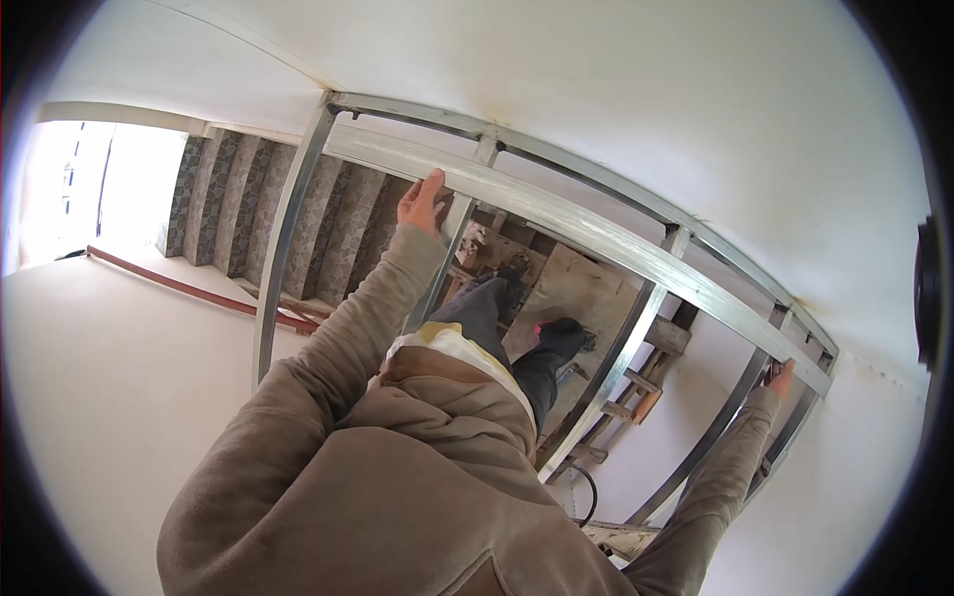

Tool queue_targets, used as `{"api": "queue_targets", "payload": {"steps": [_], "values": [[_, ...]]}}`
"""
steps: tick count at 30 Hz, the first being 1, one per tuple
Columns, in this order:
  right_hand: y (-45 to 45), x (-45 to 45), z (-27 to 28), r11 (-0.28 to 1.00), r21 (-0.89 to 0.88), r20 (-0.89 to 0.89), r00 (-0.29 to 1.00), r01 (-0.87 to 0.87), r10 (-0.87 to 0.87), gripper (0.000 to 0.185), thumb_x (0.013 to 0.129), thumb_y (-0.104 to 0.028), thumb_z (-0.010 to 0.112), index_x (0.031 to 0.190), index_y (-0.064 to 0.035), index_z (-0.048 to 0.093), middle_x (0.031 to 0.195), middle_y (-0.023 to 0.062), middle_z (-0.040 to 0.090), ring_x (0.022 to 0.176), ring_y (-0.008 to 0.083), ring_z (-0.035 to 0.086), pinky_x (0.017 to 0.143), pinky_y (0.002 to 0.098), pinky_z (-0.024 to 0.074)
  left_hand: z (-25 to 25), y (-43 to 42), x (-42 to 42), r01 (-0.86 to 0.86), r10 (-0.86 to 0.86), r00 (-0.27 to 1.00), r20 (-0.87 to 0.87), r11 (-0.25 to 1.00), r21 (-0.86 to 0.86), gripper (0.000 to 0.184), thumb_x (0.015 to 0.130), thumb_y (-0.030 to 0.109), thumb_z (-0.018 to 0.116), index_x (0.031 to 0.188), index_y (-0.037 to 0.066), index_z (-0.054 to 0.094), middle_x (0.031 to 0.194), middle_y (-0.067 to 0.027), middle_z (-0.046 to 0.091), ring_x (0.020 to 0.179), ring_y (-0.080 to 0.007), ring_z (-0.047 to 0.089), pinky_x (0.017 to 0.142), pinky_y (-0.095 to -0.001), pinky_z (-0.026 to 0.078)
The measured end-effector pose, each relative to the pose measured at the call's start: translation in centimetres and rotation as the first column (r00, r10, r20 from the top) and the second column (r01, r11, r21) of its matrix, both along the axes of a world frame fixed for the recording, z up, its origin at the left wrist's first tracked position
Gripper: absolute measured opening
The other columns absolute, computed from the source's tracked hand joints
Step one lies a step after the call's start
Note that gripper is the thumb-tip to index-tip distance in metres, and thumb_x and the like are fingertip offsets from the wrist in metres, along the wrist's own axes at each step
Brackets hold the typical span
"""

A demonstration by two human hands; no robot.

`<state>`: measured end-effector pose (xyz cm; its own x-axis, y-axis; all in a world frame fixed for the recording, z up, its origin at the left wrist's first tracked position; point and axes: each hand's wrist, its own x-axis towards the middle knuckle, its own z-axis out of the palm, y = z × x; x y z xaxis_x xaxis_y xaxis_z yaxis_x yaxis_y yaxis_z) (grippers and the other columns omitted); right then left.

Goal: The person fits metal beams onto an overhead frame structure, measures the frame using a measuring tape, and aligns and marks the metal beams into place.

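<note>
A long silvery metal channel point(556, 214) runs slantwise across the view, against a frame of metal studs point(636, 343). My left hand point(422, 204) holds its lower edge near the left part, fingertips on the metal face and thumb side partly hidden. Toward the other end, my right hand point(780, 379) grips the same edge; some of its fingers are behind the metal. Behind the channel, a top rail point(596, 164) of the frame lies along the white surface. Both my arms are stretched apart in brown sleeves.
My feet stand on a worn board point(576, 288), with wooden pieces point(646, 402) lower down at the right. Stairs with stone-patterned faces point(258, 209) descend at the left, beside a reddish rail point(189, 283). A dark cable point(594, 492) loops near the frame.
</note>
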<state>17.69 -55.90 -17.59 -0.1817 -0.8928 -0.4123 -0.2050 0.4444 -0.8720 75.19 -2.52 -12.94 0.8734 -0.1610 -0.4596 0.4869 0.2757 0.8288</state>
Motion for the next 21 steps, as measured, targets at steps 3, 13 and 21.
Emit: {"api": "queue_targets", "payload": {"steps": [3,13,21], "values": [[-0.8,-0.9,-0.9,1.0,0.008,-0.002,1.0,-0.018,0.018,0.063,0.091,-0.056,0.05,0.136,-0.0119,0.046,0.132,0.0034,0.056,0.119,0.0159,0.052,0.091,0.0298,0.0381,-0.6,0.3,0.2,0.0,0.0,1.0,-0.018,1.0,-0.001,0.029,0.083,0.027,0.073,0.099,0.005,0.063,0.09,-0.0047,0.064,0.085,-0.0157,0.061,0.078,-0.0301,0.05],[0.4,0.1,-0.1,0.998,-0.035,-0.004,0.999,-0.043,0.042,0.06,0.094,-0.041,0.053,0.142,-0.0098,0.038,0.129,0.0067,0.056,0.111,0.0204,0.058,0.085,0.0313,0.046,-2.2,0.2,0.9,-0.071,0.071,0.997,0.006,0.993,0.093,0.028,0.079,0.027,0.077,0.095,0.007,0.066,0.086,-0.0016,0.064,0.077,-0.012,0.058,0.067,-0.026,0.046],[3.5,3.3,3.0,0.997,-0.035,0.1,0.993,0.07,-0.066,0.048,0.091,-0.033,0.06,0.116,0.0089,0.058,0.111,0.021,0.064,0.094,0.0297,0.066,0.068,0.0338,0.053,-1.9,3.4,-2.6,-0.237,0.052,0.913,0.405,0.875,0.422,0.02,0.084,0.015,0.067,0.1,0.007,0.058,0.09,-0.0015,0.056,0.078,-0.0122,0.052,0.069,-0.0275,0.044]]}}
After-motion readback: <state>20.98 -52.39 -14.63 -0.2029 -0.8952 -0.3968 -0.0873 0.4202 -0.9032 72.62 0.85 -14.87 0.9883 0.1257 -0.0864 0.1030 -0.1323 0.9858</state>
